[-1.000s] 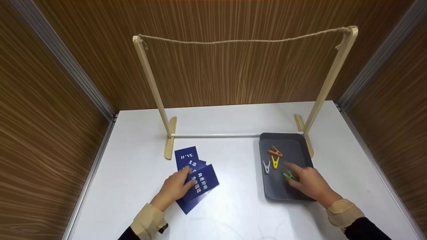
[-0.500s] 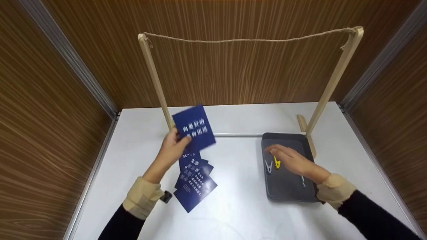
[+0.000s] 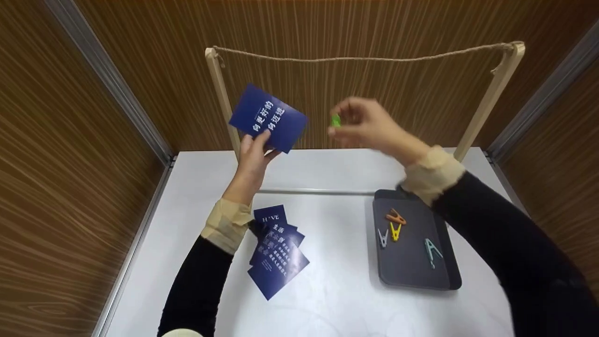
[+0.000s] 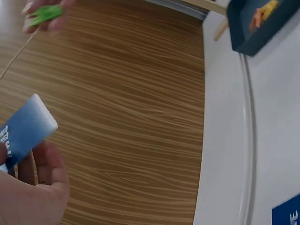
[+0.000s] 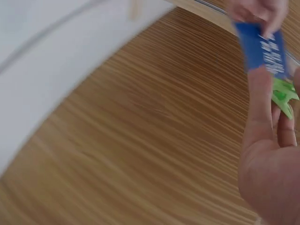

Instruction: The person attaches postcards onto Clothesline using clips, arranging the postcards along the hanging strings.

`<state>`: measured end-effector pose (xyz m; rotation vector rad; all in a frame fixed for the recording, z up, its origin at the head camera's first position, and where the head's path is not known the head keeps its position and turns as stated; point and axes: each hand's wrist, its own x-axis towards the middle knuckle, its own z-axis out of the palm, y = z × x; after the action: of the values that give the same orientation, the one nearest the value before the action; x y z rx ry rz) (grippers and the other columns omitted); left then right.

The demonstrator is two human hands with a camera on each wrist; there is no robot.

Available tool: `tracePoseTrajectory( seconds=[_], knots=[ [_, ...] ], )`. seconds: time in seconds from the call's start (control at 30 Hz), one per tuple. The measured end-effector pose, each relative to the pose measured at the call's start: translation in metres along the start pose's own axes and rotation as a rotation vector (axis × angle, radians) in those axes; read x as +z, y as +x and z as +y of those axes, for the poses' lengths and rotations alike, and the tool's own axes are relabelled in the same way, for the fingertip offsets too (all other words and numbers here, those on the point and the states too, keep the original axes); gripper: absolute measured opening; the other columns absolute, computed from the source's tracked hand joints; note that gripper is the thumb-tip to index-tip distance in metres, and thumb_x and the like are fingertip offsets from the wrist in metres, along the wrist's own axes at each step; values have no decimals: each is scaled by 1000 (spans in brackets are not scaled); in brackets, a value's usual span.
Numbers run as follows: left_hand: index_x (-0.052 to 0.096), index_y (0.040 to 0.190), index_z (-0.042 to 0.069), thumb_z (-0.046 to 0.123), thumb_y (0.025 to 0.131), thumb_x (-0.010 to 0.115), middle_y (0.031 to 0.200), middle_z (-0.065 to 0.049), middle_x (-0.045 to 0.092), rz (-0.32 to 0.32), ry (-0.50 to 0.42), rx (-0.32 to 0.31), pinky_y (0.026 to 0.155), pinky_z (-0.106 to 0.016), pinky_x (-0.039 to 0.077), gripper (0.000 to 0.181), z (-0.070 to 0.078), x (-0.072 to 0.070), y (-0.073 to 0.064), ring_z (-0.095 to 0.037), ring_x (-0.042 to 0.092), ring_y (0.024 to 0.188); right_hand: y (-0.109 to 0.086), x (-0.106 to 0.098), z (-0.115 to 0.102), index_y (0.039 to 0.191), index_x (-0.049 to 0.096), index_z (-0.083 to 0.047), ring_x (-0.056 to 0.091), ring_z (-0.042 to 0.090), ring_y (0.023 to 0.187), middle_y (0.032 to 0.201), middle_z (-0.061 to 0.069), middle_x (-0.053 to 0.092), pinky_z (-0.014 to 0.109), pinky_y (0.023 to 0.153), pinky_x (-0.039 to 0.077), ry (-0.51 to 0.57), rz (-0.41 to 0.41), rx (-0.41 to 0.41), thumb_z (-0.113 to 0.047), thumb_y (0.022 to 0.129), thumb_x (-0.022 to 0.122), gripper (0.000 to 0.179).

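Observation:
My left hand (image 3: 254, 159) pinches a dark blue card (image 3: 271, 117) with white lettering by its lower edge. The card is tilted and raised below the left part of the twine line (image 3: 337, 59). To its right, my right hand (image 3: 374, 126) pinches a green clothespin (image 3: 336, 120) between thumb and fingers, apart from the card in the head view. The left wrist view shows the green clothespin (image 4: 45, 15) near the twine, and the card (image 4: 28, 129) in the left fingers. More blue cards (image 3: 278, 267) lie fanned on the table under the left forearm.
A dark grey tray (image 3: 407, 276) at the right holds orange (image 3: 396, 216), yellow (image 3: 395, 231), grey (image 3: 383, 238) and pale teal clothespins (image 3: 433, 252). Wooden posts (image 3: 491, 98) carry the twine, joined low down by a white rod (image 3: 318, 191). Wood-grain walls (image 3: 117, 196) surround the white table.
My left hand has lifted one card off the fanned pile up toward the twine. My right hand has taken the green clothespin from the tray and moved up and left.

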<state>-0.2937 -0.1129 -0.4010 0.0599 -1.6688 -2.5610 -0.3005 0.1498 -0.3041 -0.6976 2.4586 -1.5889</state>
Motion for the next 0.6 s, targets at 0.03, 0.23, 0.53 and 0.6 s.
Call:
tracePoseTrajectory(
  seconds=[0.03, 0.23, 0.53, 0.6],
  knots=[
    [43, 135, 5, 17, 104, 47, 126, -15, 59, 13, -14, 1, 94, -37, 52, 34, 1, 2, 3, -22, 62, 107, 11, 0, -11, 114, 63, -4, 68, 24, 88, 102, 11, 66, 31, 75, 59, 0, 23, -19, -11, 87, 78, 33],
    [51, 121, 10, 15, 99, 41, 110, -7, 63, 79, -53, 53, 88, -35, 52, 25, 3, 19, 13, -18, 63, 98, 64, 6, -68, 118, 65, -6, 68, 20, 95, 107, 8, 70, 31, 86, 56, 35, 159, -100, -10, 85, 79, 37],
    [53, 116, 14, 20, 95, 36, 115, -5, 59, 130, 67, 85, 87, -34, 47, 28, 6, 32, 12, -19, 57, 102, 103, 19, -92, 106, 65, -5, 69, 18, 91, 96, 5, 70, 27, 86, 56, 118, 309, -192, -14, 86, 78, 25],
    [53, 118, 14, 23, 93, 35, 119, -5, 56, 145, 118, 86, 88, -34, 45, 31, 7, 33, 12, -20, 54, 107, 106, 21, -91, 101, 66, -6, 70, 18, 89, 93, 5, 71, 26, 85, 56, 108, 316, -175, -14, 86, 77, 21]
  ],
)
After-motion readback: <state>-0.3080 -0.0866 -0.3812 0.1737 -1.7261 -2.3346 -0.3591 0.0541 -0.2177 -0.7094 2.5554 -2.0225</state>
